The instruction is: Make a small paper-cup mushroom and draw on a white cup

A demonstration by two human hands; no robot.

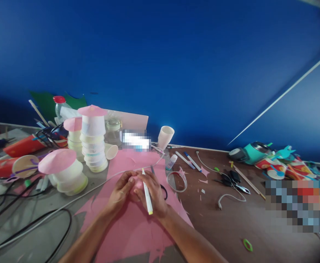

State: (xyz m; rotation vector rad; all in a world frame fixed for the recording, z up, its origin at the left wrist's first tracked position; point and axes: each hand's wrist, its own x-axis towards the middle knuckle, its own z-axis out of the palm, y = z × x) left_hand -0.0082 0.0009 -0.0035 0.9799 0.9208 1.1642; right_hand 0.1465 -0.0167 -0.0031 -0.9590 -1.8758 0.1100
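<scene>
Pink sheet (132, 237) is spread beneath the hands, with the tallest cup stack (93, 146) set beyond it, to the left. Between left hand (121, 189) and right hand (156, 191), over the sheet, fingers are closed: a white marker (147, 195) is held in the right, and a small pink piece (135, 187) is pinched by both.

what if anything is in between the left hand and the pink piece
Nothing visible: the left hand has its fingers right on the pink piece. The white marker is over at the right hand, not between them.
</scene>
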